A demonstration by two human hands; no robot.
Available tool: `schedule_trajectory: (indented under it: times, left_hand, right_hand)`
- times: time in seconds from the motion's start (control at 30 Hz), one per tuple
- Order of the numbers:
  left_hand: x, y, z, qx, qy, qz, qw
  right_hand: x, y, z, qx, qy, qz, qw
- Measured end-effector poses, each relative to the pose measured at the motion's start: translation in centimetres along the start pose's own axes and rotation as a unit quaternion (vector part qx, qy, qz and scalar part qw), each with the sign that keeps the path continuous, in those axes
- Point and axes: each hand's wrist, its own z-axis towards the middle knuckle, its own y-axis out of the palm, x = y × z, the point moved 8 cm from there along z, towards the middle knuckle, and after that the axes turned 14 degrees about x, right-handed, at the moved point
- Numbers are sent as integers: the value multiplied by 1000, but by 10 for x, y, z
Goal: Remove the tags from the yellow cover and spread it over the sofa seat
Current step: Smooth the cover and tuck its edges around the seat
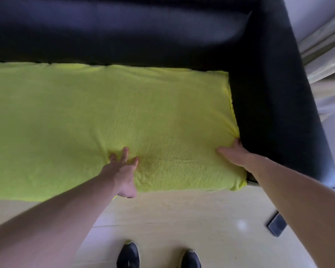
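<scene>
The yellow fleecy cover [108, 117] lies stretched over the seat of a dark sofa [124, 35], from the left edge of the view to the right armrest. My left hand [122, 171] rests flat on the cover near the seat's front edge, fingers spread. My right hand [233, 153] is at the seat's right side, its fingers pushed into the gap between cover and armrest [275, 113], where the fabric puckers. No tags are visible.
A pale tiled floor [182, 219] runs in front of the sofa. My two black shoes [128, 254] stand on it. A dark flat object [277, 225] lies on the floor at the right. A light curtain [325, 45] hangs beyond the armrest.
</scene>
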Motion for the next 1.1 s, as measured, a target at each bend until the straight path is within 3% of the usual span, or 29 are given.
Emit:
schedule_trajectory:
  times: [0.17, 0.23, 0.37, 0.53, 0.63, 0.73, 0.9, 0.97, 1.1]
  left_hand:
    - [5, -2, -2, 6, -19, 3, 1000]
    - [5, -3, -2, 7, -25, 12, 1000]
    - [7, -3, -2, 6, -28, 21, 999]
    - [7, -2, 0, 4, -35, 31, 999]
    - [10, 2, 0, 8, -37, 42, 998]
    - [9, 3, 1, 16, -38, 45, 998]
    - [10, 4, 0, 26, -42, 32, 998]
    - [11, 4, -1, 30, -41, 19, 999]
    - [10, 4, -8, 67, -40, -69, 995]
  right_hand:
    - [1, -2, -47, 120, -119, -3, 986]
    - [16, 10, -83, 154, -126, 50, 979]
    - [81, 43, -130, 179, -9, 168, 969]
    - [97, 83, -109, 52, 113, 262, 957]
    - [98, 96, -88, -1, 216, 354, 910]
    - [107, 85, -66, 19, 262, 408, 874]
    - [125, 73, -55, 14, 234, 344, 909]
    - [130, 67, -62, 49, 219, 305, 925]
    - [126, 71, -94, 73, 189, 250, 947]
